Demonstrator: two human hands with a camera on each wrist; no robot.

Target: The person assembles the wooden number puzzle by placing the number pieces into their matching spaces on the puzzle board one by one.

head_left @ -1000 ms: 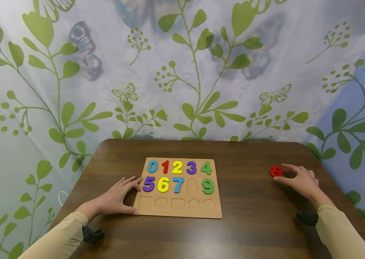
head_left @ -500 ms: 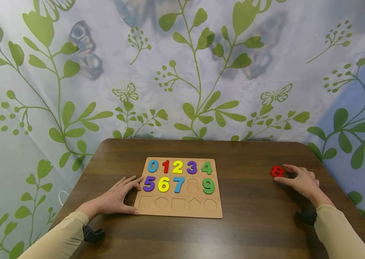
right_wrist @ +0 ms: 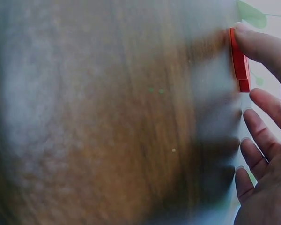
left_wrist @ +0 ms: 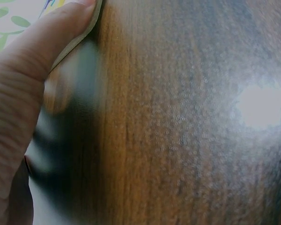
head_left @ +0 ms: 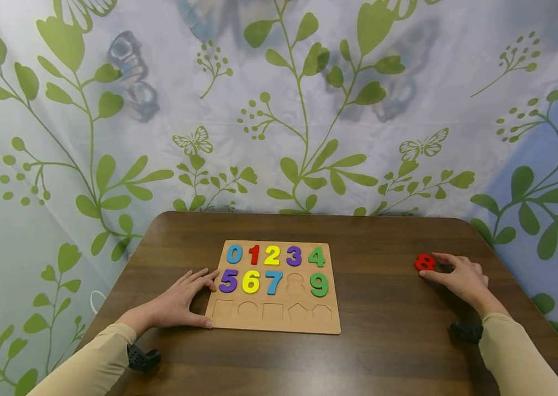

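A wooden number puzzle board (head_left: 274, 323) lies on the table in the head view. Coloured digits fill its two upper rows, except for the bare 8-shaped recess (head_left: 295, 285). My left hand (head_left: 177, 304) rests at the board's left side, fingers spread along the edge and thumb on the near corner; in the left wrist view the thumb (left_wrist: 42, 42) touches that corner. Far to the right, a red number 8 (head_left: 424, 262) lies on the table. My right hand (head_left: 462, 276) holds it between thumb and index finger, the other fingers loosely bent in the right wrist view.
The brown table (head_left: 368, 352) runs back to a leaf-and-butterfly patterned curtain (head_left: 279, 110). Several shallow shape recesses, a circle (head_left: 247, 310) among them, line the board's lowest row. Each wrist wears a dark band (head_left: 142, 358).
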